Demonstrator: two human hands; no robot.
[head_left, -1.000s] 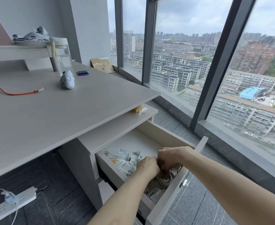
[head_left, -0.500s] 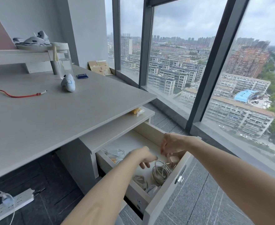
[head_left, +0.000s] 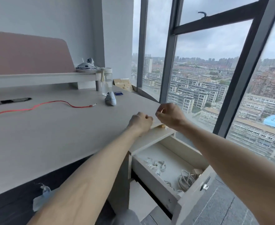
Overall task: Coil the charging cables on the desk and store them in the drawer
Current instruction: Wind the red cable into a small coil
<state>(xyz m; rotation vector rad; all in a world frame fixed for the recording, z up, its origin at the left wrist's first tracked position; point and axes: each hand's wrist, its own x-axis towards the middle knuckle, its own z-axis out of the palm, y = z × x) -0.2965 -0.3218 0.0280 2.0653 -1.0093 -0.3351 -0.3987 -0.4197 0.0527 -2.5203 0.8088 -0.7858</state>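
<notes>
Several coiled cables already lie in the open drawer (head_left: pixel 193 198) under the surface (head_left: pixel 55 137): a white bundle (head_left: pixel 157 164) toward its back and a grey coil (head_left: pixel 186 177) near its front panel, with more pale loops between them that are too small to tell apart; that part of the job looks done. What is left, by my reading, is the red cable (head_left: pixel 52 103), which lies stretched out and uncoiled across the surface, its plug end pointing at a white mouse (head_left: pixel 110 99); it has to be coiled, put in with the others, and the drawer pushed shut. Both hands are up at the near edge of the surface, well apart from the red cable and touching no cable; the left hand (head_left: pixel 140 121) has its fingers curled into the palm with nothing showing in it; the right hand (head_left: pixel 170 115) is curled too, thumb against forefinger, and whether it pinches something small I cannot tell.
</notes>
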